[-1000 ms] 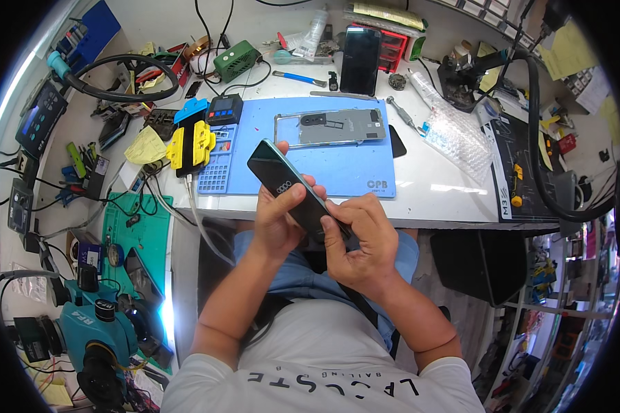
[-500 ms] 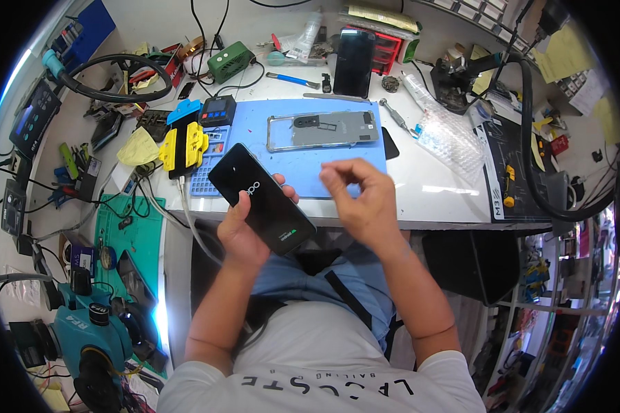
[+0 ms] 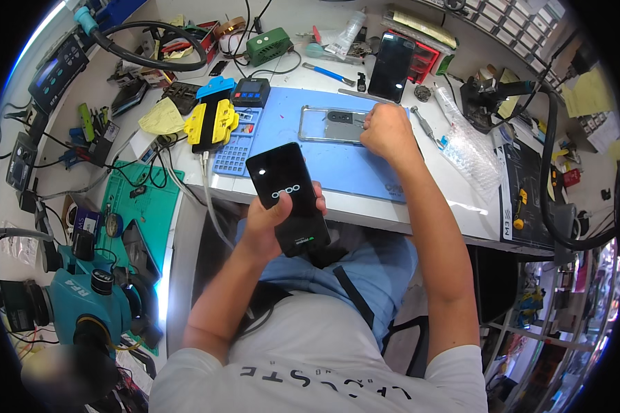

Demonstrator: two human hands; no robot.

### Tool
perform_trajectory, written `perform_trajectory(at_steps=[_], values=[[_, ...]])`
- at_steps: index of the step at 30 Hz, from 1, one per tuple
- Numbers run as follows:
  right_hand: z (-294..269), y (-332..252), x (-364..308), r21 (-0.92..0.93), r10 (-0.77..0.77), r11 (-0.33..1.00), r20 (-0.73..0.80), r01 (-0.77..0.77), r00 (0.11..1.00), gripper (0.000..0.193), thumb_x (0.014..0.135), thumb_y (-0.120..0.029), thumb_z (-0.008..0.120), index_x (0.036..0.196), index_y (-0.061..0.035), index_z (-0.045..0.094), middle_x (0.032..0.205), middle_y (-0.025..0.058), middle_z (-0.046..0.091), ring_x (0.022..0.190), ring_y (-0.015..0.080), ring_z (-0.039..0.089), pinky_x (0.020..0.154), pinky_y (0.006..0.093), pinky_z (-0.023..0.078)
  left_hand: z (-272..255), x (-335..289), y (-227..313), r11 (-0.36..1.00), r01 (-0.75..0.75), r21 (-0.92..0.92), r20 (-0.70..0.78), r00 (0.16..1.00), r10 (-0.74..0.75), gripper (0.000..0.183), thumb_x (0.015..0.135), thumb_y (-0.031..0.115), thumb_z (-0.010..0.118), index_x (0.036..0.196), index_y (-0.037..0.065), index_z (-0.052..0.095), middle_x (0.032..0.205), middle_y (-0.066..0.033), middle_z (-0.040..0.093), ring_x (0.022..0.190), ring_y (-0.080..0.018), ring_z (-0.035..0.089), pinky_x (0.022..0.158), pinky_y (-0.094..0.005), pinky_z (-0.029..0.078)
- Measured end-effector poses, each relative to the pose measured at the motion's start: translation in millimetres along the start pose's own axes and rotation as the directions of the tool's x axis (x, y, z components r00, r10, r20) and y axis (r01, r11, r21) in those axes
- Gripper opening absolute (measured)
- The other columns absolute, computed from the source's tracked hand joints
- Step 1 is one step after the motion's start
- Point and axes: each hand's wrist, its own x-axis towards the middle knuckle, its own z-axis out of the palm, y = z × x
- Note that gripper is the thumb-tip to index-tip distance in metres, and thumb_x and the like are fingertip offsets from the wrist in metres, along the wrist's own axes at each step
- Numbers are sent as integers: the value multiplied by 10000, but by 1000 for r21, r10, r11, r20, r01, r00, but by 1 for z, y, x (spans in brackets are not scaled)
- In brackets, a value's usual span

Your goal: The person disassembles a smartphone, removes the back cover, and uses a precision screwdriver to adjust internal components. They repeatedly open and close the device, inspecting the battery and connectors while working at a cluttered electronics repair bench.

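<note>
Nearest, over the lap, the left hand holds a black phone screen up, its fingers wrapped round the right edge and the thumb on the left edge. The phone hangs just in front of the white table. Farther out, the right hand rests on the blue mat, fingers curled together at the right end of a grey phone frame; whether they pinch anything cannot be told. Left of the frame lies a yellow clamp. Behind, another dark phone stands upright.
</note>
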Motion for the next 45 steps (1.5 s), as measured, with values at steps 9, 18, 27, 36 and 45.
perform_trajectory(at_steps=[9, 18, 27, 36, 45], values=[[-28, -2, -24, 414, 68, 910, -148, -1, 987, 206, 891, -69, 669, 1073, -19, 753, 901, 189, 747, 851, 289, 737, 799, 374, 571, 2, -4, 5, 994, 110, 19, -32, 993, -110, 525, 939, 296, 795, 1280, -47, 591, 1175, -160, 677, 1038, -242, 704, 894, -394, 601], [-58, -5, -72, 517, -267, 740, -361, 430, 893, 156, 868, 85, 694, 979, -8, 753, 906, 79, 710, 847, 165, 669, 798, 301, 537, 20, 2, 2, 833, 446, 327, -59, 890, -453, 558, 852, 190, 883, 1286, 0, 588, 1095, -94, 690, 982, -195, 709, 883, -353, 580], [-59, -34, -109, 691, -632, 478, -157, 542, 759, 213, 821, 156, 634, 929, -15, 701, 904, 91, 708, 875, 250, 671, 805, 339, 536, 22, -2, -20, 712, 504, 490, -63, 834, -548, 1048, 831, 282, 903, 1545, -96, 235, 1302, -149, 553, 1205, -203, 568, 1024, -322, 463], [-46, -33, -108, 672, -700, 467, -116, 574, 705, 245, 758, 112, 658, 937, -54, 681, 854, 105, 638, 880, 303, 639, 754, 392, 543, 27, 1, -15, 696, 531, 483, -49, 810, -584, 977, 858, 212, 877, 1543, -62, 238, 1312, -132, 544, 1211, -186, 555, 1032, -326, 463], [-48, -36, -109, 459, -822, 490, -38, 741, 568, 259, 652, -19, 790, 883, -39, 673, 888, 96, 625, 893, 304, 588, 739, 392, 515, 21, -2, -26, 712, 395, 581, -27, 884, -468, 473, 867, 130, 858, 1228, 23, 573, 1074, -59, 622, 936, -150, 626, 850, -317, 535]])
